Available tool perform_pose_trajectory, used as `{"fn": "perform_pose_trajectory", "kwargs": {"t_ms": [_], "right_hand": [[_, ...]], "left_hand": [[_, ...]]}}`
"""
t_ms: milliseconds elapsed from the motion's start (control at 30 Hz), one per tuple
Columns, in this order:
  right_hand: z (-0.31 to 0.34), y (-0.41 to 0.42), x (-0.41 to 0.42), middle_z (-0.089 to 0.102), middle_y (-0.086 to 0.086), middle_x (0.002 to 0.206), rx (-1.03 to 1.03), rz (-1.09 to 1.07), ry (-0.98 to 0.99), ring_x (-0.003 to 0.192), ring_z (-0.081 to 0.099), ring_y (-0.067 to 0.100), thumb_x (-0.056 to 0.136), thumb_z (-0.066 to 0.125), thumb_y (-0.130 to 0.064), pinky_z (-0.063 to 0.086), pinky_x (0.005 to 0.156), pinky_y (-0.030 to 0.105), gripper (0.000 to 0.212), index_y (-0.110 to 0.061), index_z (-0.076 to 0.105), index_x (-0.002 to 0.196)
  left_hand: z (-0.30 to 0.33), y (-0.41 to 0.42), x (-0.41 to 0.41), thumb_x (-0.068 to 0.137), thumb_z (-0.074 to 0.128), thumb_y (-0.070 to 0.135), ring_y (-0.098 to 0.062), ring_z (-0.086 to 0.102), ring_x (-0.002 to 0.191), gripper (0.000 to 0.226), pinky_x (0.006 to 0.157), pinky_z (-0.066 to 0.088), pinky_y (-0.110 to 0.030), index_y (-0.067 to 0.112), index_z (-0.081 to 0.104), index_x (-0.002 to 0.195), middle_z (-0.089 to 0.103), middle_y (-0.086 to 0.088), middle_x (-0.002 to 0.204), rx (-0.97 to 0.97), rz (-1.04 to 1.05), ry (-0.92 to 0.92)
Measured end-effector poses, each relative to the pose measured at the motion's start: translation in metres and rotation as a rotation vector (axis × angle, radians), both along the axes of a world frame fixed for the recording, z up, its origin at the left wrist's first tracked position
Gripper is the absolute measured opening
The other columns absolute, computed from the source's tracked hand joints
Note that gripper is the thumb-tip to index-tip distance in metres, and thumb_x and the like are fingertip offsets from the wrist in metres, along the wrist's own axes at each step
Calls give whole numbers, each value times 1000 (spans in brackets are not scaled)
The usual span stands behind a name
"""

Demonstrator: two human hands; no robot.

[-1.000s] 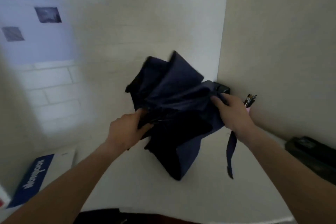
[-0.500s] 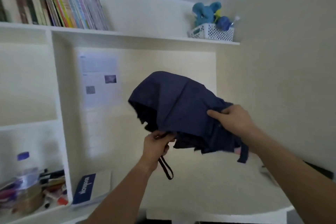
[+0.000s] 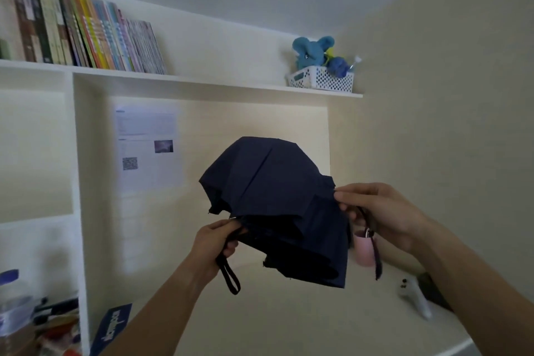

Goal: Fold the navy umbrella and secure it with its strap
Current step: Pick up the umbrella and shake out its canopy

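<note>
The navy umbrella [image 3: 274, 205] is collapsed but loose, its canopy bunched in folds, held in the air over the desk. My left hand [image 3: 215, 243] grips its handle end from below; a black wrist loop [image 3: 229, 276] dangles under that hand. My right hand [image 3: 378, 211] pinches the canopy's right edge. The narrow closing strap [image 3: 377, 257] hangs down from my right hand. The handle itself is hidden by cloth and fingers.
The white desk [image 3: 289, 321] lies below, with a pink cup [image 3: 362, 248], a white controller [image 3: 414, 295] at right, and a blue-and-white booklet [image 3: 111, 326] at left. A shelf above holds books [image 3: 86, 37] and a basket with a blue plush toy [image 3: 320, 78]. The wall stands close on the right.
The view tilted up from the desk to the shelves. The umbrella rose and turned; my left hand went from the canopy to the handle end, and my right hand slid to the right edge.
</note>
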State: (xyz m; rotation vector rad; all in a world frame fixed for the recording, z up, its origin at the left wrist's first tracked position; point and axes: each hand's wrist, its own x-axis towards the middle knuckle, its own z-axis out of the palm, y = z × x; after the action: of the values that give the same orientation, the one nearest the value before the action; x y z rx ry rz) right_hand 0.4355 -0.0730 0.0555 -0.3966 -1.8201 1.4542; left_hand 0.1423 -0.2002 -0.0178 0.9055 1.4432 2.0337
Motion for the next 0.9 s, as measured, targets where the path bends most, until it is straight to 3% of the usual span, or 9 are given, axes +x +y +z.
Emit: {"fn": "perform_pose_trajectory", "kwargs": {"t_ms": [233,333,500,633,733,833,900], "right_hand": [[-15,16,-27,54,3,68,-5,15,-34,54,37,11,89,72,-11,26,44,20,10,-1,75,90],[-38,35,-52,54,5,69,-71,-79,-86,50,36,10,87,75,-12,27,40,19,10,-2,76,89],[-115,58,-100,61,6,70,-217,-146,-221,52,47,9,88,75,-10,36,46,22,16,4,75,95],[-192,71,-131,65,10,72,-331,-131,-317,55,55,12,87,75,-7,42,51,26,15,5,75,95],[-237,81,-148,66,11,71,-400,-139,-356,58,57,15,87,74,-3,46,52,26,10,5,75,94],[-267,88,-165,70,14,72,-486,-168,-364,59,62,16,87,74,-1,54,55,25,6,3,76,90],[-282,90,-174,73,19,77,-543,-170,-375,64,66,21,86,75,-3,60,64,32,6,2,78,87]], "left_hand": [[-8,14,-36,91,68,1,-16,40,44,7,40,31,-24,-5,66,88,63,-11,65,-26,57,48],[-24,23,-57,87,71,1,-19,45,48,9,42,34,-26,-6,67,91,58,-15,68,-85,74,103],[-87,50,-99,82,83,7,-13,63,63,23,50,48,-19,5,73,103,74,-7,87,-275,134,245],[-153,71,-142,83,83,9,-19,70,83,30,64,56,-22,6,73,111,76,-11,105,-406,165,312],[-195,76,-168,82,85,16,-26,71,94,29,78,52,-26,10,74,108,75,-8,101,-594,217,526],[-221,72,-184,86,79,22,-24,67,101,32,83,48,-27,13,73,116,72,-9,115,-825,200,707],[-220,67,-183,86,76,22,-33,64,106,40,85,52,-36,9,68,123,68,-16,123,-885,348,878]]}}
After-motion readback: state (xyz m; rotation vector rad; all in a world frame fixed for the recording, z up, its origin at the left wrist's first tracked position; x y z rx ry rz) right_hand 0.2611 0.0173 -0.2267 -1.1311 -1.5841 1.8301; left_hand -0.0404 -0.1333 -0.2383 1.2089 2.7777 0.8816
